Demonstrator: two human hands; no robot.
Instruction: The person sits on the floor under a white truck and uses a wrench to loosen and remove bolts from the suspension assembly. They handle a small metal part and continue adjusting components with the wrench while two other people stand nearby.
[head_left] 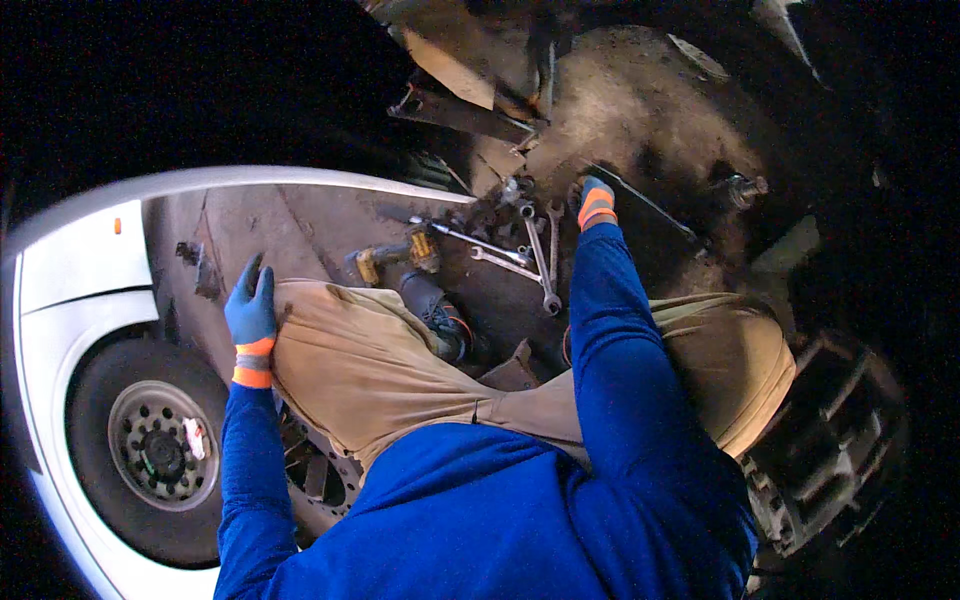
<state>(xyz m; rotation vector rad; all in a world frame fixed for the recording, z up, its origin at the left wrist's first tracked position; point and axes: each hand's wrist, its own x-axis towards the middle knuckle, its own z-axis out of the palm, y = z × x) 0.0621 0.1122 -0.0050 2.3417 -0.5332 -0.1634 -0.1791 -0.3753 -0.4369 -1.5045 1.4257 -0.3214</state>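
Note:
My left hand [251, 308], in a blue glove with an orange cuff, rests beside my bent left knee. Its fingers are stretched out, and nothing is in them. My right arm reaches forward, and the gloved right hand [597, 203] is low over the dirty floor with its fingers curled. A dark shape lies against that hand; what it grips I cannot make out. Just left of it lie several combination wrenches [541, 258] and a ratchet [478, 240]. A thin metal rod [640, 196] slants away on its right. A yellow and black cordless power tool [397, 255] lies nearer my left knee.
A white vehicle body [80, 255] with a large wheel [160, 450] stands at the left. Dark metal parts [460, 110] lie ahead. A small metal fitting [746, 187] sits at the far right, and a blocky dark part [830, 440] is beside my right knee.

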